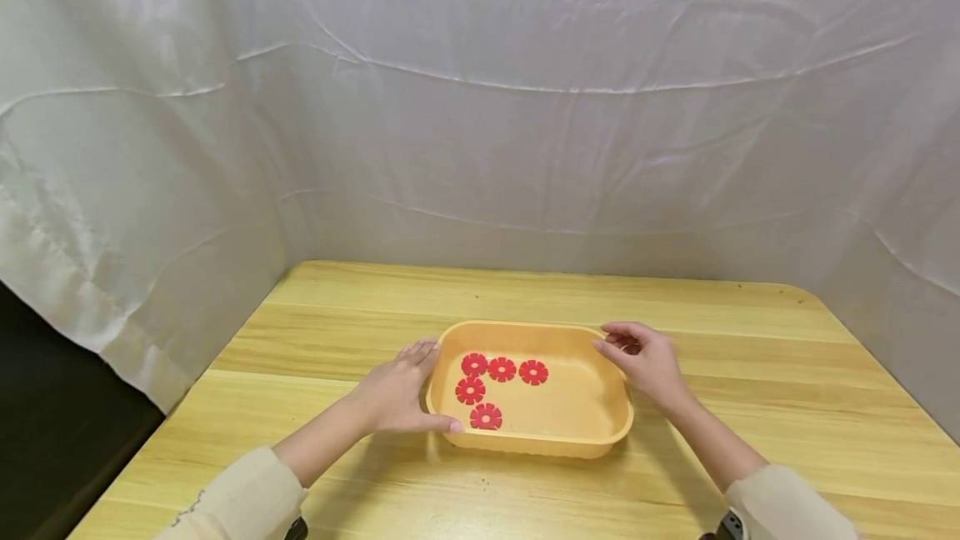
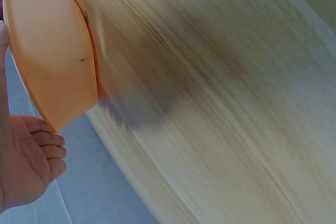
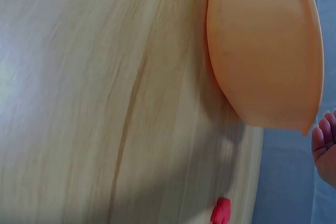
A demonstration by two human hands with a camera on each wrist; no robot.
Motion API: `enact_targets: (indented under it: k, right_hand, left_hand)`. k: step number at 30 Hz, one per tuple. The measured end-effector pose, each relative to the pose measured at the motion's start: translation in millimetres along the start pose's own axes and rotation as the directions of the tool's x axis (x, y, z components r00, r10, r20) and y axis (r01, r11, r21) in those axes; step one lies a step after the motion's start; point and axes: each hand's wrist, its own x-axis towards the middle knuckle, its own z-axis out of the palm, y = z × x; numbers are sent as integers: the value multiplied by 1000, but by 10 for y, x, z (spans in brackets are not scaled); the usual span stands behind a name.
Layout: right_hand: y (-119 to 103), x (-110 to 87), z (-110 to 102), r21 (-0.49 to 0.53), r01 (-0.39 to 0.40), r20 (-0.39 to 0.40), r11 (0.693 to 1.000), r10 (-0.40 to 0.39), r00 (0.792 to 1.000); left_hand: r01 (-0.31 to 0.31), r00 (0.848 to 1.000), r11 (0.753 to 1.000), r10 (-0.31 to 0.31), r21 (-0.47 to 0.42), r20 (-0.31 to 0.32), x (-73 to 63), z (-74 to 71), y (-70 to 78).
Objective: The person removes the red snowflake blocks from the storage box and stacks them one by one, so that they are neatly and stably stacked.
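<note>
On the table stands a peach-orange plastic tray [image 1: 558, 415]. Several red, notched, flower-shaped discs [image 1: 494, 369] lie in its left part. My left hand [image 1: 397, 394] grips the tray's left end, thumb over the front rim and fingers along the outer side. In the left wrist view those fingers [image 2: 50, 152] bend at the rim corner. Near the back right corner hovers my right hand [image 1: 648, 361], thumb and fingers loosely bent, with nothing seen between them. A small gap separates its visible fingers from the tray [image 3: 265, 51] in the right wrist view.
A small red piece [image 3: 221, 211] lies on the wooden table beside the tray, seen only in the right wrist view. Pale cloth [image 1: 525, 148] hangs behind the table [image 1: 337, 315] and along both sides. Something dark [image 1: 60, 415] stands at the left.
</note>
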Motion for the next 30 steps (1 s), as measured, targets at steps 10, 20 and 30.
enact_targets:
  k: [10,20,30]
  right_hand:
    - [-63,75,200,36,-52,23,998,51,998]
    - [-138,141,378,81,-90,44,993,87,995]
    - [-123,182,581,100,-118,66,988,111,992]
  left_hand:
    - [1,1000,1000,-1,1,1,1,4,0]
    - [-10,1000,1000,10,5,-10,3,-5,0]
    - [-9,1000,1000,9,1,-5,6,-5,-4]
